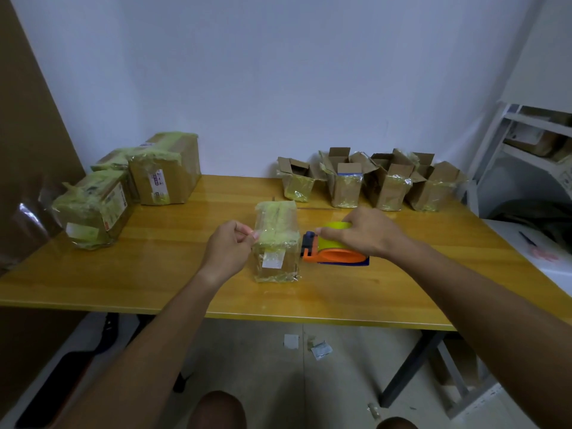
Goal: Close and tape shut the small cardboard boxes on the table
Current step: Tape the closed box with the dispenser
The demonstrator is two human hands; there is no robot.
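Note:
A small cardboard box (276, 243), closed and wrapped in clear yellowish tape, stands upright at the middle of the wooden table (185, 286). My left hand (229, 249) pinches the free end of the tape against the box's left side. My right hand (362, 232) grips an orange tape dispenser (335, 252) with a yellow-green roll, held against the box's right side. Along the back right stand several small open boxes (345, 181) with their flaps up.
Three larger taped boxes (167, 168) are stacked at the back left of the table. A brown board leans on the left wall. White shelving (532, 140) and a white surface with a pen stand at the right. Paper scraps lie on the floor.

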